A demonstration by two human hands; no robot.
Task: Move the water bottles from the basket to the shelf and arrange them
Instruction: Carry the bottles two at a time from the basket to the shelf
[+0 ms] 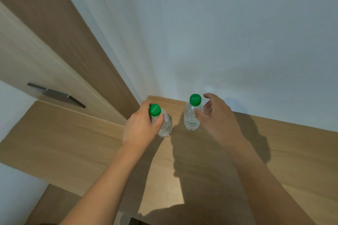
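- Left hand [140, 126]: curled round the neck of the left water bottle [164, 124], just under its green cap [154, 110]; bottle upright on the wooden shelf [274, 151].
- Right hand [217, 115]: fingers loosely spread, thumb touching the right water bottle [192, 120], also upright, beside the other.
- Beyond both hands: white wall [219, 33].

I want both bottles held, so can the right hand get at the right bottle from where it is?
Probably yes. The right hand is open right beside the right bottle, fingers at its neck, with nothing between them. The left hand grips only the left bottle.
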